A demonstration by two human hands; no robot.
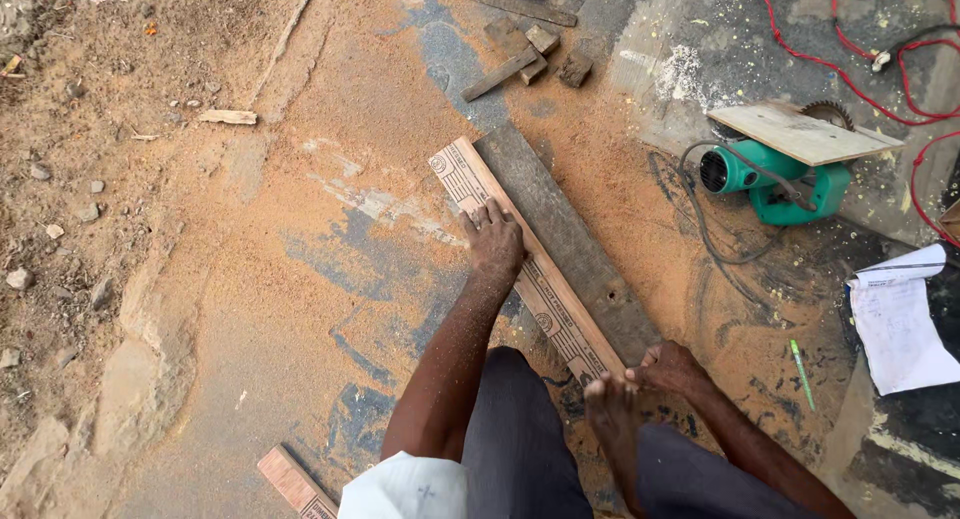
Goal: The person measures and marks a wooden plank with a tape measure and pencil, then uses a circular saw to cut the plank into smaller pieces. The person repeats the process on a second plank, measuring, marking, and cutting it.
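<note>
Open sawdust floor [300, 279] left of the plank [520, 269] — green saw [770, 174] crowds the right.

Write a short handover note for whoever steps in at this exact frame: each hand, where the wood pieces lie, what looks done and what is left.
Left hand: pressed flat on the printed plywood strip, holding nothing.
Right hand: gripping the near end of the strip beside a bare foot.
The strip lies edge to edge with the grey plank on the sawdust-covered floor.
The green circular saw sits apart to the right, untouched; a green pencil lies nearby.
Done: strip lined up along the plank. No cut or mark is visible on either.
</note>
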